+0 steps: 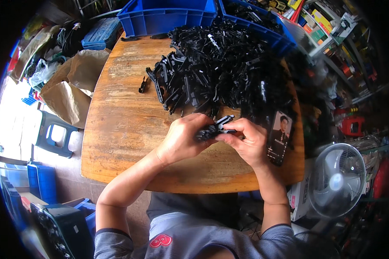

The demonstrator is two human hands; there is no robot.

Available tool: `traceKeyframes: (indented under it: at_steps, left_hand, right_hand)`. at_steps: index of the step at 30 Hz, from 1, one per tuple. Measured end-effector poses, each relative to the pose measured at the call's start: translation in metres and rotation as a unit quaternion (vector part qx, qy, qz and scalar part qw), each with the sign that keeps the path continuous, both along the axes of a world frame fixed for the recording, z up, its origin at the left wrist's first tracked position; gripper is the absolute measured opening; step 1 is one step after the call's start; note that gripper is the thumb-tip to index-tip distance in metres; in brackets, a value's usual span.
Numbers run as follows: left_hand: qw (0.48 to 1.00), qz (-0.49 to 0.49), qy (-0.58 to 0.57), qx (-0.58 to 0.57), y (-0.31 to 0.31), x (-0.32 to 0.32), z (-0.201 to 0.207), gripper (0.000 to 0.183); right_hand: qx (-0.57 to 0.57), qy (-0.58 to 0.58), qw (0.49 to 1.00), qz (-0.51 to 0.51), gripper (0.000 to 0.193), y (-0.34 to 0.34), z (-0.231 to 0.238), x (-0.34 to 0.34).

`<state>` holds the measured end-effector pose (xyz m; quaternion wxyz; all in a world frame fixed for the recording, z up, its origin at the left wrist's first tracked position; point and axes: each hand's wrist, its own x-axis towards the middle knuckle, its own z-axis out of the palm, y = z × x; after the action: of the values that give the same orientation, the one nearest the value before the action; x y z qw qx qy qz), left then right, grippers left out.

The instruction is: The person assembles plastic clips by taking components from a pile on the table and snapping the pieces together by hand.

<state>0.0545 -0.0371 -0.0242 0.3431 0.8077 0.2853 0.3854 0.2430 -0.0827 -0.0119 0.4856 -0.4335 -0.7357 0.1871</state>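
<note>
Above the near half of the wooden table, my two hands meet. My left hand is closed around a small bundle of black plastic parts. My right hand has thumb and forefinger pinched on a slim black part with a pale shine, which touches the bundle. The exact kind of these parts cannot be made out. Just beyond my hands lies a large heap of similar long black parts. One loose black part lies apart, left of the heap.
Two blue crates, one at the back middle and one at the back right, stand behind the heap. A phone with a lit screen lies right of my right hand. A fan stands off the right edge, a grey stool to the left.
</note>
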Motion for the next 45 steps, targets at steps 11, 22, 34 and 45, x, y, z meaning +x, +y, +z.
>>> traceKeyframes:
  at_steps: [11,22,34,45]
  left_hand:
    - [0.999,0.015,-0.016,0.037,-0.006,0.0,0.004,0.024]
    - [0.977,-0.041,-0.031,-0.208,-0.006,-0.008,0.02,0.029]
    - [0.981,-0.101,-0.061,-0.156,0.003,-0.011,0.012,0.089]
    - [0.919,0.303,0.24,0.072,0.09,-0.091,-0.032,0.019]
  right_hand:
    - [-0.011,-0.036,0.998,0.05,0.036,0.009,0.009,0.003]
    - [-0.186,0.191,0.952,0.151,0.051,0.009,0.0,-0.005]
    - [-0.135,0.092,0.986,0.044,0.031,0.023,0.015,-0.008]
    - [0.16,-0.113,0.889,-0.414,0.054,0.33,0.086,0.248]
